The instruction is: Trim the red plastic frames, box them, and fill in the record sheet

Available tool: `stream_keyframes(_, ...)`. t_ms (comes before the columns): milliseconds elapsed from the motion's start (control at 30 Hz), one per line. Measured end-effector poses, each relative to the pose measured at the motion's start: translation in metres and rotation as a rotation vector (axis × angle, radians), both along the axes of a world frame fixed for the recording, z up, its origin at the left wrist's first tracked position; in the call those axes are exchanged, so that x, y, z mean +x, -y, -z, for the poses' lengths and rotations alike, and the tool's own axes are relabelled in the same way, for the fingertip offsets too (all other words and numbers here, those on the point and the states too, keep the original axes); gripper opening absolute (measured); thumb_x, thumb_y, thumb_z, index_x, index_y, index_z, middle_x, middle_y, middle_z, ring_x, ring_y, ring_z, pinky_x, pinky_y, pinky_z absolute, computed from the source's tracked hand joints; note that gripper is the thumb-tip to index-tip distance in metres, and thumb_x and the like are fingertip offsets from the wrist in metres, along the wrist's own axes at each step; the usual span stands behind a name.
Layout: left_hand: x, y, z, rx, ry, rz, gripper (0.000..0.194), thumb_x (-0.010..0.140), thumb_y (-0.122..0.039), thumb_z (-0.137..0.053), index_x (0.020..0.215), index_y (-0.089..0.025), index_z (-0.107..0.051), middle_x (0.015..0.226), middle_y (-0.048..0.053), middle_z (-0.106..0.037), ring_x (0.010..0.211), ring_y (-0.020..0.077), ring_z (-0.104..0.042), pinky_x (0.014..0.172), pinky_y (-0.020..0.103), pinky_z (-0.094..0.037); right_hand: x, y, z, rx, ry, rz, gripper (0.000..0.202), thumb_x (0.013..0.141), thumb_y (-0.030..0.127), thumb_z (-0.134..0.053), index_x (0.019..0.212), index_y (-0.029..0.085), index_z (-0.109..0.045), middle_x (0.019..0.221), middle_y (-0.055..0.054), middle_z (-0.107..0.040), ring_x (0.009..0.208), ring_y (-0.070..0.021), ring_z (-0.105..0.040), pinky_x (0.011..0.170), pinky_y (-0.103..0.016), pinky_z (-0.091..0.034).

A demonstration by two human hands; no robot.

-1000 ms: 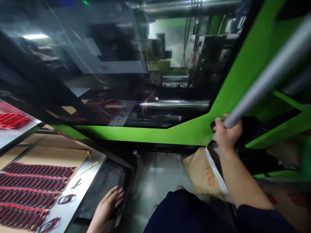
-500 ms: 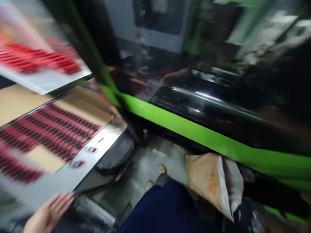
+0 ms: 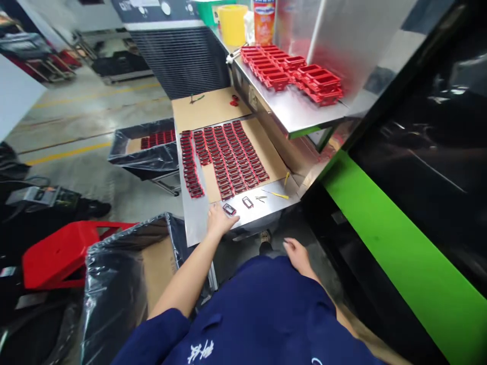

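My left hand (image 3: 219, 221) is at the near edge of the metal table (image 3: 196, 225). Its thumb and fingers are apart beside a small red-and-black rectangular frame (image 3: 229, 209), which lies flat; whether they touch it I cannot tell. A second frame (image 3: 247, 202) lies to its right, then small nippers (image 3: 261, 198) and a yellow-handled tool (image 3: 280, 195). My right hand (image 3: 299, 256) hangs in front of my body, off the table, fingers curled together. A small dark spot shows at its fingertips; what it is I cannot make out.
Rows of red-and-black frames (image 3: 236, 157) cover cardboard on the table. Red frames (image 3: 292, 71) are stacked on the raised metal shelf (image 3: 297, 109). A lined bin (image 3: 110, 284) and red stool (image 3: 57, 253) stand left. A green-edged machine (image 3: 403, 238) rises on the right.
My view has swung left from the machine to the table. My left hand now lies by a frame at the table's near edge, and my right hand has come into view.
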State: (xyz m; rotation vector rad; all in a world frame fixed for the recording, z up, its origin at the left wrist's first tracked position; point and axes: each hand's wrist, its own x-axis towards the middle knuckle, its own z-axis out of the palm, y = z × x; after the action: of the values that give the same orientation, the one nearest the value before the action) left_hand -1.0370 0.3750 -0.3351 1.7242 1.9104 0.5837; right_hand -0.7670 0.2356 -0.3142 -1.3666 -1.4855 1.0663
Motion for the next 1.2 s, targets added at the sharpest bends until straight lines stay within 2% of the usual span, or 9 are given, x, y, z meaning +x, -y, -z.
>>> stream_keyframes(167, 0.013, -0.022, 0.013, -0.107, -0.052, -0.094, 0.099, 0.061, -0.032, -0.086, 0.144, -0.009, -0.037, 0.149, 0.028, -0.037, 0.137, 0.0457, -0.04, 0.106, 0.058, -0.041, -0.018, -0.121, 0.017, -0.064, 0.381, -0.016, 0.025, 0.092, 0.023, -0.065, 0.116, 0.017, -0.068, 0.115, -0.01, -0.066, 0.11, -0.0238, -0.06, 0.103, -0.04, -0.045)
stream_keyframes(333, 0.014, -0.029, 0.029, -0.158, 0.043, -0.126, 0.08, 0.064, -0.024, -0.079, 0.137, -0.016, -0.047, 0.143, 0.02, -0.045, 0.137, 0.043, -0.04, 0.11, 0.056, -0.038, -0.021, -0.185, 0.03, -0.175, 0.584, -0.008, 0.045, 0.084, 0.024, -0.068, 0.127, 0.015, -0.063, 0.132, -0.016, -0.056, 0.123, -0.0323, -0.051, 0.106, -0.043, -0.04)
stream_keyframes(467, 0.008, -0.028, 0.029, -0.137, 0.205, -0.124, 0.065, 0.069, -0.017, -0.073, 0.131, -0.017, -0.054, 0.136, 0.016, -0.054, 0.134, 0.036, -0.046, 0.11, 0.05, -0.044, -0.017, -0.195, 0.042, -0.271, 0.561, 0.013, 0.027, 0.085, 0.028, -0.064, 0.108, 0.016, -0.068, 0.124, -0.014, -0.057, 0.118, -0.0303, -0.052, 0.103, -0.042, -0.041)
stream_keyframes(567, 0.001, -0.016, 0.011, -0.086, 0.355, -0.094, 0.072, 0.072, -0.02, -0.074, 0.138, -0.019, -0.047, 0.141, 0.014, -0.052, 0.128, 0.0281, -0.055, 0.099, 0.039, -0.054, -0.016, -0.197, 0.037, -0.351, 0.441, 0.049, 0.025, 0.083, 0.035, -0.062, 0.1, 0.016, -0.063, 0.11, -0.012, -0.06, 0.105, -0.0272, -0.057, 0.095, -0.041, -0.047)
stream_keyframes(667, -0.008, 0.002, -0.021, -0.002, 0.573, -0.001, 0.081, 0.072, -0.028, -0.08, 0.144, -0.023, -0.042, 0.147, 0.014, -0.048, 0.124, 0.0256, -0.06, 0.099, 0.037, -0.054, -0.021, -0.193, 0.013, -0.468, 0.233, 0.05, 0.037, 0.086, 0.05, -0.051, 0.102, 0.017, -0.056, 0.092, -0.009, -0.062, 0.078, -0.0213, -0.059, 0.075, -0.038, -0.054)
stream_keyframes(767, -0.02, 0.013, -0.056, 0.09, 0.825, 0.15, 0.082, 0.074, -0.036, -0.084, 0.145, -0.026, -0.044, 0.148, 0.014, -0.048, 0.121, 0.0267, -0.063, 0.103, 0.04, -0.052, -0.034, -0.18, -0.03, -0.57, -0.03, -0.023, 0.044, 0.086, 0.055, -0.041, 0.106, 0.018, -0.054, 0.086, -0.007, -0.063, 0.065, -0.0173, -0.058, 0.061, -0.033, -0.055)
stream_keyframes(867, -0.035, 0.015, -0.08, 0.115, 0.864, 0.251, 0.081, 0.074, -0.037, -0.086, 0.145, -0.028, -0.047, 0.144, 0.014, -0.051, 0.117, 0.0261, -0.065, 0.103, 0.04, -0.052, -0.057, -0.165, -0.075, -0.7, -0.556, -0.188, 0.037, 0.08, 0.05, -0.052, 0.1, 0.018, -0.057, 0.076, -0.003, -0.06, 0.06, -0.0163, -0.057, 0.052, -0.029, -0.053)
stream_keyframes(967, -0.05, 0.011, -0.09, 0.111, 0.815, 0.305, 0.081, 0.075, -0.034, -0.086, 0.145, -0.027, -0.047, 0.144, 0.014, -0.051, 0.119, 0.027, -0.064, 0.106, 0.042, -0.051, -0.088, -0.156, -0.103, -0.754, -0.844, -0.278, 0.028, 0.079, 0.043, -0.065, 0.09, 0.017, -0.058, 0.063, 0.002, -0.053, 0.053, -0.0124, -0.051, 0.045, -0.023, -0.048)
stream_keyframes(1200, -0.067, 0.003, -0.088, 0.141, 0.725, 0.417, 0.077, 0.076, -0.035, -0.083, 0.144, -0.024, -0.047, 0.142, 0.014, -0.055, 0.127, 0.0282, -0.059, 0.105, 0.041, -0.053, -0.14, -0.155, -0.115, -0.769, -0.681, -0.25, 0.037, 0.077, 0.042, -0.076, 0.096, 0.014, -0.061, 0.059, 0.004, -0.056, 0.04, -0.0039, -0.031, 0.037, -0.016, -0.022)
